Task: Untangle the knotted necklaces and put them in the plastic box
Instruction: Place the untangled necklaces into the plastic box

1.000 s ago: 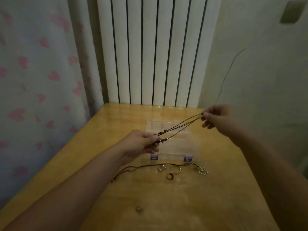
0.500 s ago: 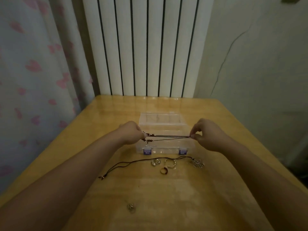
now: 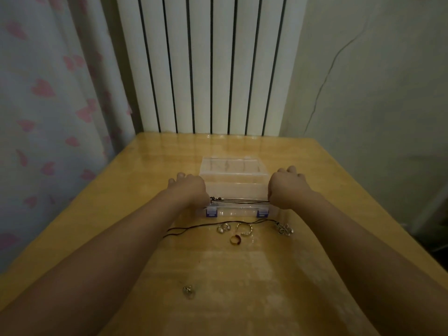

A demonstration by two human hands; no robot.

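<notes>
Item: beaded cord necklace (image 3: 238,202), stretched taut over the clear plastic box (image 3: 234,187). Left hand (image 3: 189,189) and right hand (image 3: 287,189) each pinch one end. Second necklace (image 3: 194,228) lies on the table (image 3: 242,287).

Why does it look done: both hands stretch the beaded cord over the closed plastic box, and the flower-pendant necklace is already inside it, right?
Not quite. The head view shows the flower-pendant necklace lying on the table, in front of the plastic box, beside the rings. The rest holds: left hand and right hand stretch the beaded cord over the closed box.
</notes>
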